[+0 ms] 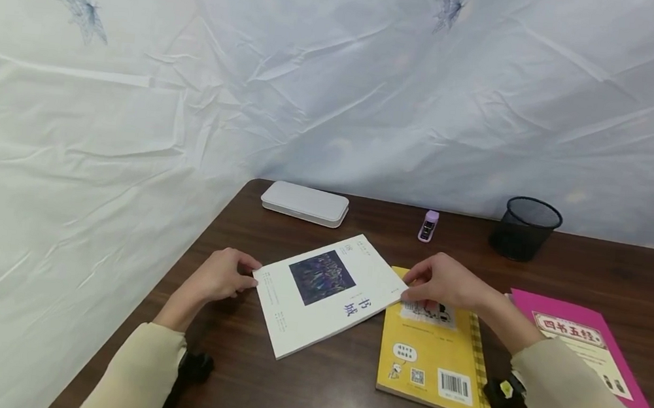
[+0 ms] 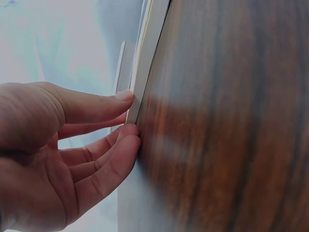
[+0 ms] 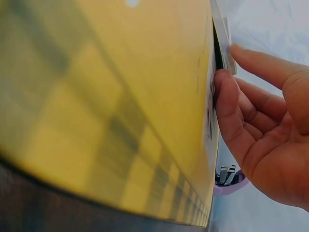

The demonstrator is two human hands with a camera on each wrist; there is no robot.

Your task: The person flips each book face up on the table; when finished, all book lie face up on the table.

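A white book (image 1: 323, 302) with a dark picture on its cover lies at an angle on the brown table (image 1: 308, 399). My left hand (image 1: 251, 279) pinches its left corner, thumb on top and fingers at the edge (image 2: 147, 53). My right hand (image 1: 411, 288) pinches the opposite right corner, which overlaps the top left of a yellow book (image 1: 430, 365). In the left wrist view, the left hand (image 2: 128, 113) has its thumb over the book's edge and its fingers against the underside. In the right wrist view, the right hand (image 3: 231, 65) meets the white book's corner (image 3: 223, 38) above the yellow book (image 3: 120, 96).
A pink book (image 1: 586, 340) lies at the right. Along the back stand a white case (image 1: 305, 202), a small purple stapler (image 1: 428, 226) and a black mesh pen cup (image 1: 524, 227). A creased white sheet (image 1: 134, 113) covers the wall behind and to the left.
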